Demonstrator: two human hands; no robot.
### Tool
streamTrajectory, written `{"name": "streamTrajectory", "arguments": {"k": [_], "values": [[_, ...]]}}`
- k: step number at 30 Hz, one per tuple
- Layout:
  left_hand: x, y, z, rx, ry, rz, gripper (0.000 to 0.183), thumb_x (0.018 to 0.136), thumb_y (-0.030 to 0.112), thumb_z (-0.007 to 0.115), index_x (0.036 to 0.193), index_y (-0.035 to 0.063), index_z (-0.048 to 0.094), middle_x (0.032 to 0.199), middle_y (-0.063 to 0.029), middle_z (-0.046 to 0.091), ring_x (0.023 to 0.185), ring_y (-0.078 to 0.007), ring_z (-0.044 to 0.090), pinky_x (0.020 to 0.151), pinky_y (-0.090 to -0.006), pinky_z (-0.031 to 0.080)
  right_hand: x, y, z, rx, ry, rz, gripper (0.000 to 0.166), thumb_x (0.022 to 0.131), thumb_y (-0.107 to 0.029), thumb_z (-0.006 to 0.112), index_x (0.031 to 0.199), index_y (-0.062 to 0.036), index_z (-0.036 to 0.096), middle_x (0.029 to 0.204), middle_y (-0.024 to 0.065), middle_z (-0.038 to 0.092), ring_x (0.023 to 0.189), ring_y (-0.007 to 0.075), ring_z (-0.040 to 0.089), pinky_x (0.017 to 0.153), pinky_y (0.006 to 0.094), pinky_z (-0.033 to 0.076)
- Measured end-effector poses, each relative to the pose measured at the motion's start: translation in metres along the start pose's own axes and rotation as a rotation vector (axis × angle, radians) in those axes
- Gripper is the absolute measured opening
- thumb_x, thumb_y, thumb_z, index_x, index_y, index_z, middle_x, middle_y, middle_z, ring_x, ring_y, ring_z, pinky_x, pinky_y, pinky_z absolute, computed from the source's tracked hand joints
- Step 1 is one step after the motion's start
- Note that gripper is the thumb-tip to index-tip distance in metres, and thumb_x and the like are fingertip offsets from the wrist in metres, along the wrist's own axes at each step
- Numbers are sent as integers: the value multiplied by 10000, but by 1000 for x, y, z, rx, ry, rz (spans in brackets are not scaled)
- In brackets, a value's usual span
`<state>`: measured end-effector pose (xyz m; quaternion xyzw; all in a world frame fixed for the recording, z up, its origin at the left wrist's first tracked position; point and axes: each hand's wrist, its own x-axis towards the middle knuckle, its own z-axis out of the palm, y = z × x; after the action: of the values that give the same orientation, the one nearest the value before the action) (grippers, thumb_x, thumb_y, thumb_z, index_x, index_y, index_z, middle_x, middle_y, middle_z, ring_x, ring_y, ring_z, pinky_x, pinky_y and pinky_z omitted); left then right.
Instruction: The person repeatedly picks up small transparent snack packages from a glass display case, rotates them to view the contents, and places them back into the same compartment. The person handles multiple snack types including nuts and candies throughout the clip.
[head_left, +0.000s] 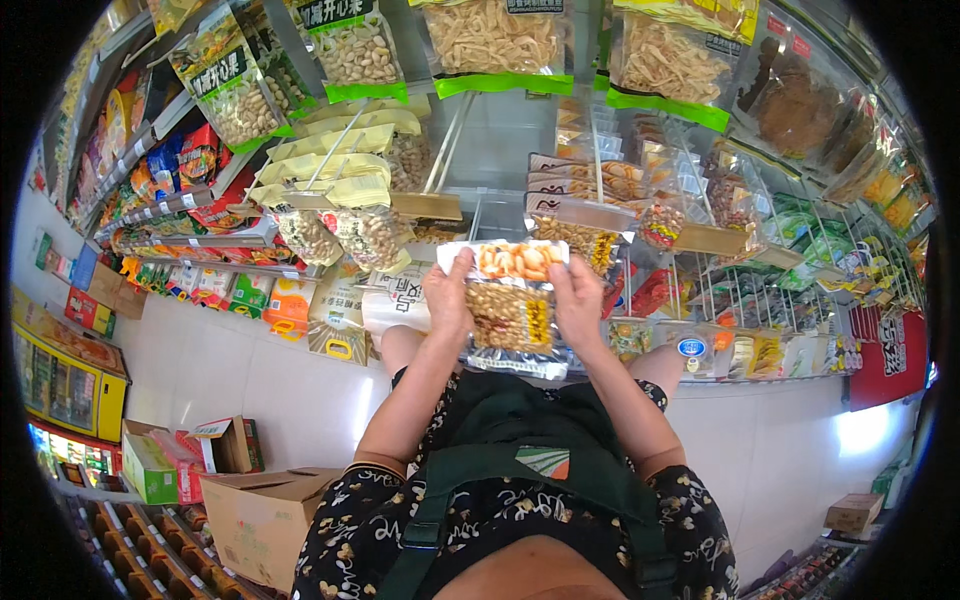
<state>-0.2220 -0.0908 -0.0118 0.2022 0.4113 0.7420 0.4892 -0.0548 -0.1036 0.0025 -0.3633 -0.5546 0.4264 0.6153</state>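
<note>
Between both hands I hold a clear plastic bag of peanuts (502, 319) in front of my body. My left hand (450, 296) grips its left edge, thumb on the front near the top. On the opposite edge is my right hand (576, 300), its thumb also on the front. A printed band with a picture of nuts crosses the bag's top. Just beyond it, similar bags of peanuts (574, 232) hang from a shop rack hook. Left of those hang cream-topped bags of pistachio-like nuts (367, 232).
Large bags of dried shreds (495, 45) hang overhead on the rack. Metal hooks (454, 139) project towards me. Rice-type sacks (337, 319) stand at the rack's foot. An opened cardboard box (262, 525) is on the floor behind me at left; a smaller carton (853, 513) lies at right.
</note>
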Motion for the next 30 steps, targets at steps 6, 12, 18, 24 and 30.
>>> {"name": "streamTrajectory", "arguments": {"k": [6, 12, 18, 24, 30], "values": [[50, 36, -22, -93, -108, 115, 146, 850, 124, 654, 950, 25, 613, 900, -63, 660, 756, -136, 625, 683, -285, 503, 44, 27, 52, 210, -77, 40, 152, 949, -131, 511, 879, -20, 589, 831, -13, 595, 757, 36, 496, 689, 211, 414], [68, 55, -26, -92, -200, 252, 138, 884, 145, 611, 967, 35, 621, 918, -34, 656, 807, -105, 600, 747, -256, 468, 58, 19, 71, 175, -122, 6, 167, 955, -152, 510, 878, -22, 582, 854, -15, 602, 785, 26, 492, 713, 208, 412], [80, 60, -19, -52, -165, 315, 130, 895, 147, 602, 945, 26, 613, 878, -23, 641, 752, -89, 574, 702, -245, 459, 71, 4, 82, 222, -44, -58, 210, 944, -154, 523, 782, -20, 536, 712, -40, 503, 676, 36, 393, 602, 227, 364], [94, 56, -22, -3, -153, 334, 120, 890, 113, 608, 923, -1, 627, 857, -32, 647, 736, -84, 566, 663, -243, 453, 78, 27, 80, 185, -31, 38, 186, 948, -149, 515, 809, -33, 556, 769, -24, 556, 712, 35, 445, 646, 216, 390], [87, 61, -14, 114, -106, 330, 116, 883, 107, 621, 888, -8, 638, 838, -24, 648, 705, -72, 548, 628, -231, 439, 77, 37, 76, 61, -7, 63, 170, 948, -154, 514, 858, -20, 568, 790, 6, 611, 734, 58, 513, 681, 221, 415]]}}
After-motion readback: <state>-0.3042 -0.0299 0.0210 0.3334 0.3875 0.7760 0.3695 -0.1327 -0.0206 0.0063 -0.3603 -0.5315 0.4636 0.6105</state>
